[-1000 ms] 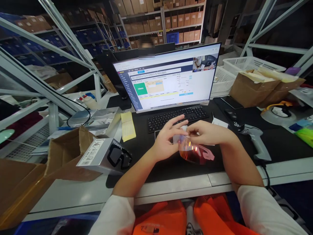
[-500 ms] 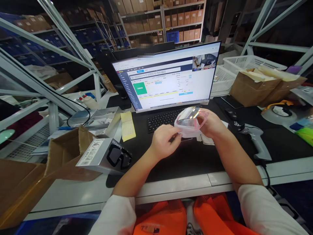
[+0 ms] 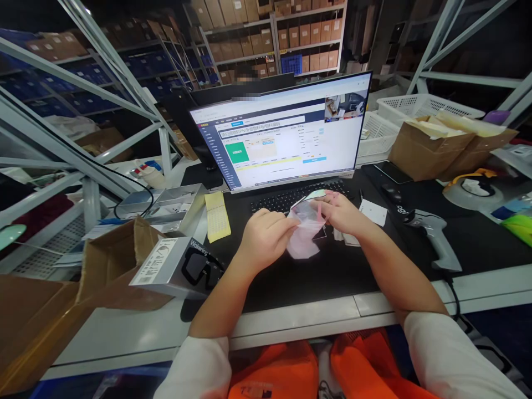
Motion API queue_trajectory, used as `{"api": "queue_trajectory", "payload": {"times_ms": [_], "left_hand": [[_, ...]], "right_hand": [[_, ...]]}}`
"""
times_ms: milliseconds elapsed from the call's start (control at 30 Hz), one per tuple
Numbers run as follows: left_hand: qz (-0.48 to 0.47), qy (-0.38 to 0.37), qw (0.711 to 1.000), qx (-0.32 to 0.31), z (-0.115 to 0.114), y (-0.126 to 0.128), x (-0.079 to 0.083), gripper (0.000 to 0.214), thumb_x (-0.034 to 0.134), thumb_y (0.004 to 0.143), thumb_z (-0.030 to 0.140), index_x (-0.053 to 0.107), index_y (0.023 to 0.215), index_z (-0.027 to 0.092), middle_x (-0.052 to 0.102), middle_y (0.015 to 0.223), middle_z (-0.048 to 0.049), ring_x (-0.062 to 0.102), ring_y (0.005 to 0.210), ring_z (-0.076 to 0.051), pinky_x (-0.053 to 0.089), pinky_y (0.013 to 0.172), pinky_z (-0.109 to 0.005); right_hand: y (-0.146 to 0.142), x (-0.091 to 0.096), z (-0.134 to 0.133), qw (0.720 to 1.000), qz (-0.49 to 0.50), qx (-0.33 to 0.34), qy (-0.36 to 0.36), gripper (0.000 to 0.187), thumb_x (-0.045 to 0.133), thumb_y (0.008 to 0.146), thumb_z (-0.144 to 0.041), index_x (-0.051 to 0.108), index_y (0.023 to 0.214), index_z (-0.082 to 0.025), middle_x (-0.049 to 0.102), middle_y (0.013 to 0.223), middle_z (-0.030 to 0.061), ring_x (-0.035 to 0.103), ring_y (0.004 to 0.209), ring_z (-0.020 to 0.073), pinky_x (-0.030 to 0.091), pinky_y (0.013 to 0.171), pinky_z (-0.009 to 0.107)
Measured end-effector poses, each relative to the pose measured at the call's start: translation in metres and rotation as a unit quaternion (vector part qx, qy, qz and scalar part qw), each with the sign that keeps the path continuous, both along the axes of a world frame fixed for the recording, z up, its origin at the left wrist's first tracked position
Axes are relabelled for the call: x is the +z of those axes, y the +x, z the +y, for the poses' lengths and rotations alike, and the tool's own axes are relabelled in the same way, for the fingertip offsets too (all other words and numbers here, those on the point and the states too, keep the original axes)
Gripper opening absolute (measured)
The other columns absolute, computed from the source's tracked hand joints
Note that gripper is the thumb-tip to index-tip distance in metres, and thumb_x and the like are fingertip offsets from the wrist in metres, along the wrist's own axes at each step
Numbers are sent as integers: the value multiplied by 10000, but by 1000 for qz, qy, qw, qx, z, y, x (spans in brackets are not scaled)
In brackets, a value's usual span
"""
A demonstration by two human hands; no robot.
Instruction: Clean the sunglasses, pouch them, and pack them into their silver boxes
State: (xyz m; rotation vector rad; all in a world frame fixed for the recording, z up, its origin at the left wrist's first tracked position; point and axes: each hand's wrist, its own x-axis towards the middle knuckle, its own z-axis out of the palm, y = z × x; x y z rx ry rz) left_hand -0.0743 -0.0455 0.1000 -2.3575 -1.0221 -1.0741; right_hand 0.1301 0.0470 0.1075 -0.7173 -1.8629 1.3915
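Observation:
Above the black desk mat, both hands hold a pair of pink-framed glasses [image 3: 321, 213] with a large clear, shiny lens, partly wrapped in a thin whitish pouch [image 3: 303, 247]. My left hand [image 3: 268, 235] pinches the near left edge of the lens and pouch. Around the pink frame at the right, the fingers of my right hand [image 3: 343, 211] are closed. The pouch hangs loosely below the lens. Behind the glasses lies a black keyboard [image 3: 282, 200], partly covered. A silver box [image 3: 178, 266] with dark goggles printed on it stands left of my left forearm.
A monitor [image 3: 286, 138] stands behind the keyboard. Right of my hands are a white card [image 3: 373, 212], a mouse [image 3: 391, 193], a barcode scanner [image 3: 436, 235] and a tape roll [image 3: 474, 191]. A yellow note pad [image 3: 217, 216] and an open cardboard box [image 3: 120, 260] lie left.
The glasses have come slightly lower and turned, and the pouch now hangs down below the lens. My right hand has shifted left and down, uncovering the white card.

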Motion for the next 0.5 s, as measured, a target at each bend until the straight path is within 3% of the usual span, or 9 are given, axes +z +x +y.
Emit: {"api": "queue_trajectory", "payload": {"times_ms": [233, 400, 500], "left_hand": [[-1, 9, 1000, 7, -5, -7, 6, 83, 585, 951, 157, 655, 981, 192, 676, 733, -6, 573, 635, -142, 374, 638, -329], [10, -7, 1000, 7, -6, -8, 7, 82, 583, 949, 149, 658, 960, 181, 665, 731, -6, 556, 640, -142, 373, 649, -331], [24, -34, 999, 0, -6, -4, 8, 130, 563, 964, 190, 654, 874, 173, 650, 710, -11, 546, 631, -141, 369, 648, -331]], "right_hand": [[-2, -4, 2, 997, 44, 34, -56, 344, 606, 814, -440, 496, 602, -193, 368, 551, -37, 294, 503, 87, 205, 487, 256], [-2, -5, -2, 997, 58, -54, 26, 409, 606, 827, -425, 387, 566, -198, 334, 564, -35, 283, 552, 92, 202, 531, 266], [-9, -5, -10, 991, 109, -79, 8, 406, 602, 821, -435, 383, 571, -202, 341, 571, -34, 283, 561, 96, 221, 537, 266]]}}
